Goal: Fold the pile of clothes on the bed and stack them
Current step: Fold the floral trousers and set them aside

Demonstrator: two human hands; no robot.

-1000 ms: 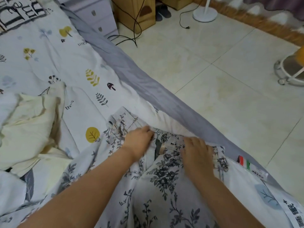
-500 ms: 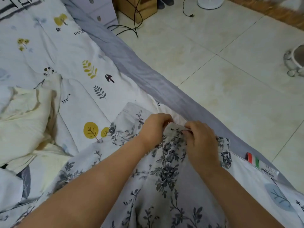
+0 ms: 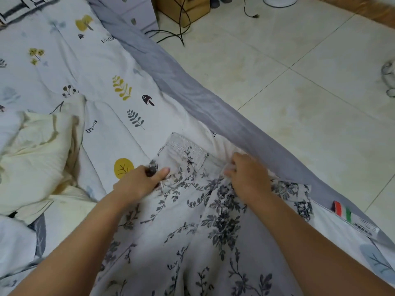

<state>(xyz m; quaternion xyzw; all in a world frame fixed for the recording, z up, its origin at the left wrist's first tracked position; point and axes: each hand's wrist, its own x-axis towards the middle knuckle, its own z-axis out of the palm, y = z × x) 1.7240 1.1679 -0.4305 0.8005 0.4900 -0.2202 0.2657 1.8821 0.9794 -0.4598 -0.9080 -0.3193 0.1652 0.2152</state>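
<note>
Both hands, left (image 3: 140, 182) and right (image 3: 249, 176), grip the floral garment (image 3: 192, 221), fingertips hidden.

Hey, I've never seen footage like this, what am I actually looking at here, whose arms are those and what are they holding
The camera sits on a person's head, looking forward and down, so the two bare arms are their own. They stand at a bed covered with a leaf-print quilt. The left hand and right hand each pinch the top edge of a white garment with a grey flower print, spread out in front of them. A cream garment lies crumpled to the left. Beyond the bed is a tiled floor.
</note>
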